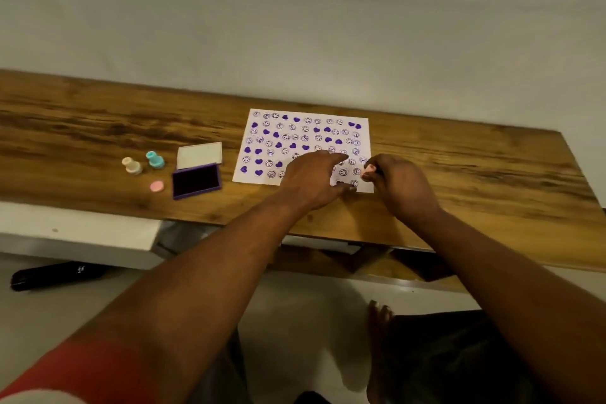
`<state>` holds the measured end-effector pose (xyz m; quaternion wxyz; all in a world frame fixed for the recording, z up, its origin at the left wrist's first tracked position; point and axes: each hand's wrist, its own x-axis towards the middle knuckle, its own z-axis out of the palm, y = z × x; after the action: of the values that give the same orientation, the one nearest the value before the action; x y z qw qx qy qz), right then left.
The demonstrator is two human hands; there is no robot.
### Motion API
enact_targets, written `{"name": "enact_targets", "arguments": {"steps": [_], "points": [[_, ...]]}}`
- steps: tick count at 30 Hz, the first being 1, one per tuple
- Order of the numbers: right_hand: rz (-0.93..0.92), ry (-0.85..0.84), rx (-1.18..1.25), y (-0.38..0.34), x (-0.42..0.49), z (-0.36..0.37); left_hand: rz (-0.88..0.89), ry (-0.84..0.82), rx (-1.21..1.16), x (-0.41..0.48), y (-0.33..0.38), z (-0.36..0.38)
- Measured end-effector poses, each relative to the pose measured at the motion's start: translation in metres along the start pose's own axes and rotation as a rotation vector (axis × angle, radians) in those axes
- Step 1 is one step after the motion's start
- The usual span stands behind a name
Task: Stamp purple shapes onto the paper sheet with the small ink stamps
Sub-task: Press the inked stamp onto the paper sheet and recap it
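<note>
I look down from the head camera at a long wooden table (98, 128) with a strong brown grain, set against a plain pale wall. A white rectangular paper sheet (305, 144) lies flat on it, covered in rows of purple prints: solid hearts and outlined round smiley faces.

My left hand (311, 180) rests palm down on the near part of the sheet, fingers spread wide and flat, holding nothing. My right hand (398, 182) sits just beside it at the sheet's near right corner, fingers curled narrow around a small pink stamp (369, 171). Whether the stamp's face touches the paper I cannot tell.

Left of the sheet lies an open ink pad (196, 181), a shallow purple rectangular case with a dark, matte inking surface. Its pale lid (199, 154) lies just behind it, touching or nearly so. Further left stand two small knob-shaped plastic stamps, near each other: a teal stamp (154, 160) and a cream stamp (131, 165). A flat round pink cap (156, 186) lies in front of them, near the ink pad.

A red sleeve (85, 371) shows on my left upper arm. Below the table edge, a bare foot (378, 315) rests on a pale floor, and a dark oblong object (55, 274) lies on the floor at the left.
</note>
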<state>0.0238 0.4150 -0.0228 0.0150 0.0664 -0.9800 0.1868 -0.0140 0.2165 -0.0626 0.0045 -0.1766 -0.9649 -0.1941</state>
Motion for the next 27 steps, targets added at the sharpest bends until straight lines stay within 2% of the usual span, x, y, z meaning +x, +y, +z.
{"name": "enact_targets", "arguments": {"steps": [8,16,23,27], "points": [[0.000,-0.054,-0.029,0.016,0.005,0.011,-0.017,-0.100,0.005,0.014,-0.001,0.018],[0.007,-0.056,-0.050,0.012,0.012,0.011,-0.067,-0.099,-0.061,0.018,-0.004,0.021],[-0.072,0.198,0.051,-0.017,0.024,-0.036,-0.058,-0.104,-0.067,0.017,-0.004,0.018],[-0.172,0.421,0.123,-0.033,0.024,-0.067,-0.072,-0.114,-0.084,0.016,-0.003,0.017]]}}
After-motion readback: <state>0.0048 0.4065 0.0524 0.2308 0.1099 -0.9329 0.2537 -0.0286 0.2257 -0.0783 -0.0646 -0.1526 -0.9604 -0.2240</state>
